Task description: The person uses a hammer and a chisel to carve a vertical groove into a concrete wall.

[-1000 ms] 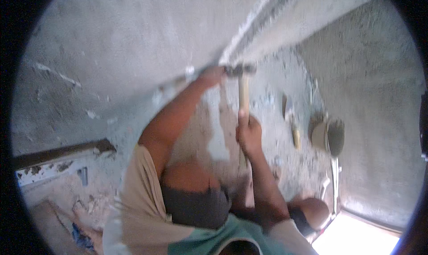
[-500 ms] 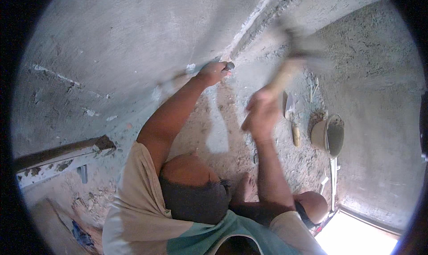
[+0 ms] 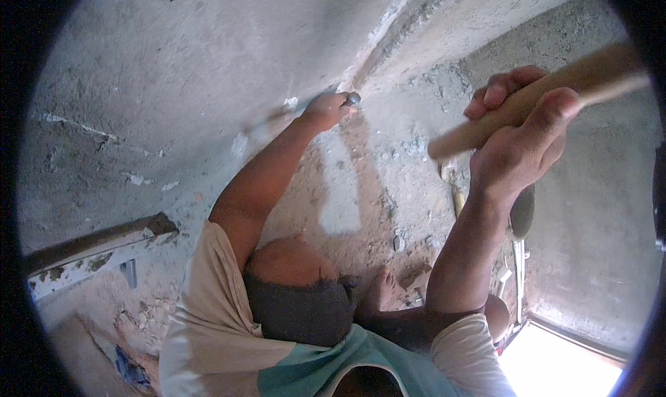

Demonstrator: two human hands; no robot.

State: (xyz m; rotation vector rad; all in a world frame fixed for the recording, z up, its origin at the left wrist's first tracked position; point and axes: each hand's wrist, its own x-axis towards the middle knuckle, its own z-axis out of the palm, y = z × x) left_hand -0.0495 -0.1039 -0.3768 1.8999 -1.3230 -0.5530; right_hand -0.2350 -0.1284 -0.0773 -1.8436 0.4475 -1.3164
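Observation:
My left hand (image 3: pixel 326 112) is closed around a chisel, held low against the wall at the lower end of a chased groove (image 3: pixel 380 46). Only the round metal end of the chisel (image 3: pixel 354 98) shows past my fingers; its tip is hidden. On the right, my right hand (image 3: pixel 510 150) grips the wooden handle of a hammer (image 3: pixel 590 78), raised close to the camera. The hammer's head is cut off beyond the rim of the picture. A wide gap separates the hammer from the chisel.
Behind my right forearm are a partly hidden bucket (image 3: pixel 523 213) and a trowel (image 3: pixel 458 200) on the dusty floor. Rubble (image 3: pixel 399 243) lies near my foot. A mortar-stained beam (image 3: pixel 97 251) stands at left, and a bright opening (image 3: pixel 565 362) is at lower right.
My right hand has swung up and to the right with the hammer, coming nearer the camera. My left hand stays at the groove with the chisel, barely shifted.

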